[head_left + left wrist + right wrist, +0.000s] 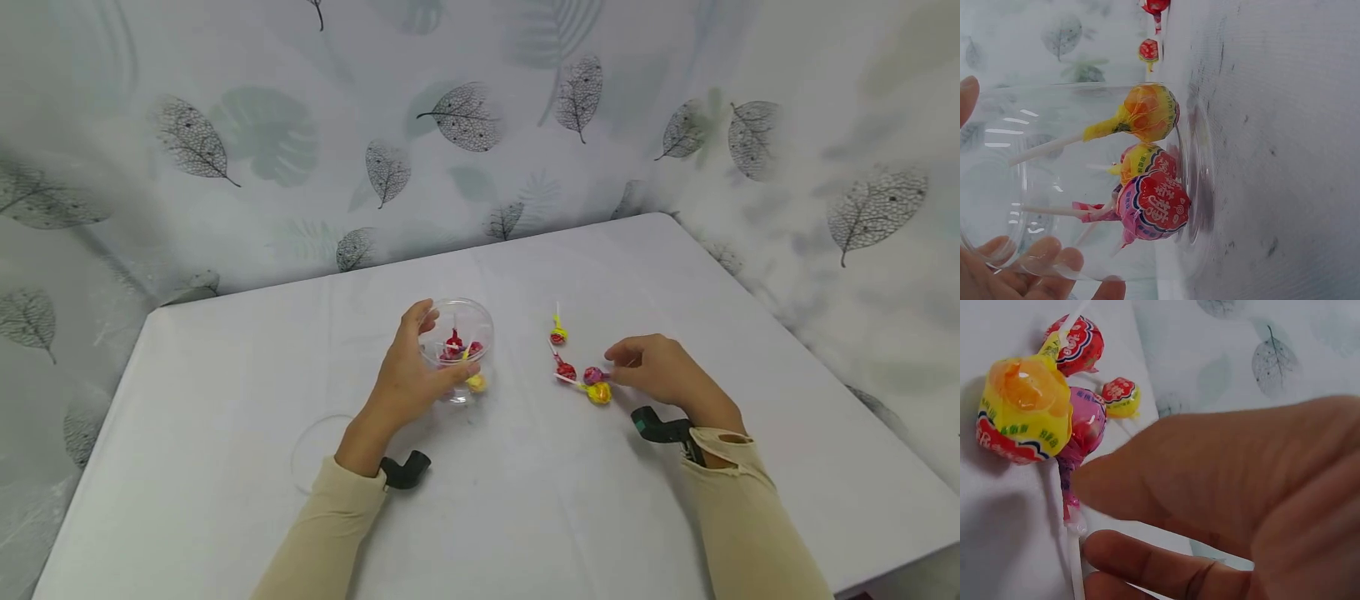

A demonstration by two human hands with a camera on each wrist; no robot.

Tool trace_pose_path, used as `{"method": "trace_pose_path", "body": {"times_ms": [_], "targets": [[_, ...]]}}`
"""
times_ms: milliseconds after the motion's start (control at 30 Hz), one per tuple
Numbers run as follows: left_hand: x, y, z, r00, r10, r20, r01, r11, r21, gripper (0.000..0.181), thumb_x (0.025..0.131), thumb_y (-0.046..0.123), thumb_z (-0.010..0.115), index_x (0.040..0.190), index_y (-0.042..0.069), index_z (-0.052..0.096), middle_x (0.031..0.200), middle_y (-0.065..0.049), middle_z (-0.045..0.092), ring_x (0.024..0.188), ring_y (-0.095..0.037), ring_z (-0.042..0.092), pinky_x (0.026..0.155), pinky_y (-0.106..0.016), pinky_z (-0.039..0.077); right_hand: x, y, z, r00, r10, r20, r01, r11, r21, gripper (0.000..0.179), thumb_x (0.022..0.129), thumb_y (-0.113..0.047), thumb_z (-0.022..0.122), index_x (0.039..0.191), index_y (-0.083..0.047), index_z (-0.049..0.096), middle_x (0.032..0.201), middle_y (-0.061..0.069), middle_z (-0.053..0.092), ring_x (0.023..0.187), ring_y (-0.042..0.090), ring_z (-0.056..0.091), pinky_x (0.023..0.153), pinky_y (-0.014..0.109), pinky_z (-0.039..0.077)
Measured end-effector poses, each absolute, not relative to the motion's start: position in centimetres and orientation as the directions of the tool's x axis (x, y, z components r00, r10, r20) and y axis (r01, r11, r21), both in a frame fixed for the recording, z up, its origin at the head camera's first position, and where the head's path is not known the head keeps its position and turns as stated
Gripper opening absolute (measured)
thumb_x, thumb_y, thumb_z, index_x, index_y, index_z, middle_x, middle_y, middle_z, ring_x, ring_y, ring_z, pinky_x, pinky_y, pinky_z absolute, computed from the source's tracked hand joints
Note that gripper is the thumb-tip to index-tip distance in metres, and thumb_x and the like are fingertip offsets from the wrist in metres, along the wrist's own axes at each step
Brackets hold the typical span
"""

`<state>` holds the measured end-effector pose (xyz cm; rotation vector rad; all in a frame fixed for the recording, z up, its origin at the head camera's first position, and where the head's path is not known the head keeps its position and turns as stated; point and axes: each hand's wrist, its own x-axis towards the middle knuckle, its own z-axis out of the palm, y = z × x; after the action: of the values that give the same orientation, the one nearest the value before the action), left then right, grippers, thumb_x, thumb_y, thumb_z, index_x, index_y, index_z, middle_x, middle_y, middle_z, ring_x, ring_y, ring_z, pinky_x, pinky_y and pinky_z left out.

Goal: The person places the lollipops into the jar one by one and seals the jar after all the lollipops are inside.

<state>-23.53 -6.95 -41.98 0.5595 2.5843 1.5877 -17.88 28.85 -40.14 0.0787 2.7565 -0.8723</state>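
My left hand (405, 379) grips a clear plastic jar (486, 333) standing upright on the table, thumb on the near side and fingers round the far side. Inside sit several wrapped lollipops, including a yellow one (1150, 114) and a pink-and-red one (1155, 205), sticks pointing up. To the right, my right hand (660, 367) is at a purple lollipop (593, 376), thumb and index fingertips apart beside its wrapper neck and white stick (1076, 562). Close by lie a yellow lollipop (599, 393) and a red one (566, 372); a yellow-and-red one (558, 335) lies farther back.
A clear round lid (318, 450) lies flat left of my left forearm. The white-covered table (480, 533) meets a leaf-patterned curtain (300, 167) at the back and sides. Each wrist carries a black camera mount, such as the one on the left wrist (406, 470).
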Motion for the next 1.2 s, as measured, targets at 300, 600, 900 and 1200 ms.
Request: {"method": "trace_pose_path", "body": {"times_ms": [300, 600, 900, 1200], "targets": [[-23.52, -6.99, -41.94, -0.934, 0.331, 0.133, 0.269, 0.411, 0.871, 0.108, 0.081, 0.047, 0.088, 0.163, 0.021, 0.022, 0.163, -0.006, 0.039, 0.149, -0.022, 0.038, 0.120, -0.059, 0.032, -17.98, 28.77, -40.86, -0.956, -0.011, -0.292, 0.154, 0.831, -0.535, 0.025, 0.091, -0.014, 0.072, 0.114, -0.005, 0.077, 0.111, 0.015, 0.069, 0.103, 0.033, 0.061, 0.084, 0.045, 0.055], [-23.52, -7.01, -41.89, -0.934, 0.332, 0.133, 0.269, 0.407, 0.873, 0.107, 0.082, 0.044, 0.088, 0.163, 0.021, 0.022, 0.163, -0.006, 0.040, 0.149, -0.022, 0.038, 0.120, -0.059, 0.031, -18.05, 28.94, -41.13, -0.970, -0.013, -0.244, 0.118, 0.849, -0.515, 0.016, 0.094, -0.014, 0.069, 0.105, -0.007, 0.079, 0.101, 0.008, 0.072, 0.093, 0.028, 0.060, 0.076, 0.036, 0.052], [-23.49, -6.93, -41.82, -0.936, 0.327, 0.132, 0.268, 0.415, 0.869, 0.107, 0.082, 0.043, 0.089, 0.163, 0.020, 0.023, 0.163, -0.006, 0.040, 0.150, -0.022, 0.038, 0.121, -0.059, 0.031, -17.78, 29.16, -40.96, -0.989, 0.051, -0.140, 0.126, 0.793, -0.596, 0.018, 0.096, -0.019, 0.069, 0.108, -0.010, 0.080, 0.114, 0.015, 0.076, 0.106, 0.036, 0.067, 0.085, 0.046, 0.056], [-23.58, -7.03, -42.01, -0.934, 0.329, 0.135, 0.271, 0.411, 0.871, 0.105, 0.083, 0.041, 0.088, 0.162, 0.021, 0.023, 0.163, -0.007, 0.040, 0.149, -0.022, 0.038, 0.120, -0.059, 0.032, -17.71, 28.98, -40.63, -0.994, 0.105, -0.038, 0.104, 0.748, -0.655, 0.019, 0.096, -0.017, 0.070, 0.111, -0.009, 0.079, 0.105, 0.012, 0.078, 0.098, 0.033, 0.070, 0.077, 0.038, 0.056]]}}
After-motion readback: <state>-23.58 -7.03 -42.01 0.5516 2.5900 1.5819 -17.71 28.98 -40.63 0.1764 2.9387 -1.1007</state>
